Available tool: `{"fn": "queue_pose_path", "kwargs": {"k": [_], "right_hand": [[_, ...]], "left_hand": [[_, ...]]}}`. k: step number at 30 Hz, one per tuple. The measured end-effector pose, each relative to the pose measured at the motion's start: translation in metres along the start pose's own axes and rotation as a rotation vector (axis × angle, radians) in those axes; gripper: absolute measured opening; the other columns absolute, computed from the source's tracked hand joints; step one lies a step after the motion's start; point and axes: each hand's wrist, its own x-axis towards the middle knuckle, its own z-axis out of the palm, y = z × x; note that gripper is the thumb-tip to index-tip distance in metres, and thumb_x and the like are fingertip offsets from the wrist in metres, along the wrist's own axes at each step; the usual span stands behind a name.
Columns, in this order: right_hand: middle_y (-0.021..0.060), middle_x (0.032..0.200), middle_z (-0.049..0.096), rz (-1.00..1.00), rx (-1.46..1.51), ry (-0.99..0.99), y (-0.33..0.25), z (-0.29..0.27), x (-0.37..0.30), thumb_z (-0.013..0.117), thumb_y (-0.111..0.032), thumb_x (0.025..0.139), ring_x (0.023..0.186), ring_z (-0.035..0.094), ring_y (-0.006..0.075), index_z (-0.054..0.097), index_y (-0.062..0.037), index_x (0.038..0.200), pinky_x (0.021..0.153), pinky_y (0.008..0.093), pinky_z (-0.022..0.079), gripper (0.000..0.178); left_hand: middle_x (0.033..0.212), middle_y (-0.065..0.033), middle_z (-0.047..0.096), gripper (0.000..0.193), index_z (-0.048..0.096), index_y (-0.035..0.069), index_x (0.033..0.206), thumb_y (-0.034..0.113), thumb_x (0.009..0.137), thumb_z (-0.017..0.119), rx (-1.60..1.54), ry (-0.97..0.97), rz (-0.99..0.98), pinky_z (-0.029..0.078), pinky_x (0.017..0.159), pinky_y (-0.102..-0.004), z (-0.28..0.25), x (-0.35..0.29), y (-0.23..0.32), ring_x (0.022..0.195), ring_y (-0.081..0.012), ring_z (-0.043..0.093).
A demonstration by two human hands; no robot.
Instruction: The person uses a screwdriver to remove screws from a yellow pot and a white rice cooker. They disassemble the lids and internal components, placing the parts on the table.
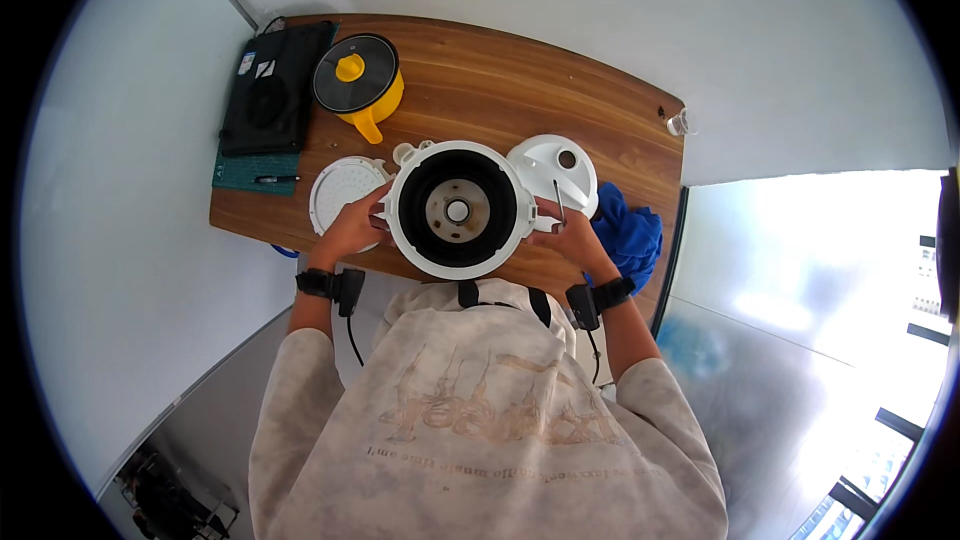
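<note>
A round white rice cooker body stands open on the wooden table, its dark inside and metal heating plate showing. My left hand grips its left side. My right hand holds its right side, with a thin metal rod sticking up between the fingers. The white cooker lid lies just behind my right hand. A white round perforated plate lies behind my left hand.
A yellow pot with a dark glass lid stands at the back left, next to a black flat appliance on a green mat with a pen. A blue cloth hangs at the table's right edge.
</note>
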Motion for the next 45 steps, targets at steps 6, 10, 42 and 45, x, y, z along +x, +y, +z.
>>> {"fn": "queue_pose_path", "kwargs": {"k": [6,10,42,45], "right_hand": [[0.0103,0.124,0.066,-0.078,0.009,-0.001,0.011,0.004,0.001,0.084,-0.004,0.067,0.115,0.061,0.0228,0.052,-0.0041,0.138,0.096,0.0343,0.047,0.078],[0.0103,0.129,0.06,-0.071,-0.041,0.004,-0.001,0.007,0.0,0.086,-0.008,0.066,0.117,0.058,0.0227,0.048,-0.0048,0.141,0.097,0.0337,0.046,0.084],[0.0168,0.108,0.066,0.01,-0.161,0.091,0.025,0.0,-0.011,0.084,-0.02,0.069,0.101,0.065,0.0297,0.037,-0.0083,0.143,0.089,0.0346,0.049,0.089],[0.0162,0.101,0.068,0.261,-0.395,0.058,0.033,-0.008,-0.02,0.083,-0.032,0.071,0.096,0.067,0.0329,0.042,-0.0085,0.138,0.084,0.0363,0.051,0.082]], "left_hand": [[0.134,-0.0214,0.059,0.096,0.032,0.019,0.155,-0.006,0.073,0.075,-0.02,-0.01,0.01,0.056,0.091,-0.0361,-0.001,-0.003,0.005,0.099,-0.0246,0.07],[0.135,-0.0217,0.059,0.097,0.031,0.019,0.156,-0.006,0.073,0.075,-0.004,-0.013,0.01,0.056,0.09,-0.0362,-0.001,-0.005,0.004,0.1,-0.0243,0.07],[0.14,-0.0186,0.054,0.096,0.029,0.014,0.155,0.01,0.075,0.083,-0.038,-0.119,0.028,0.052,0.098,-0.0386,-0.005,0.005,-0.003,0.116,-0.0288,0.062],[0.138,-0.0179,0.055,0.095,0.03,0.013,0.154,0.01,0.076,0.083,-0.06,-0.122,0.007,0.052,0.098,-0.0379,-0.005,0.007,-0.013,0.116,-0.0279,0.062]]}}
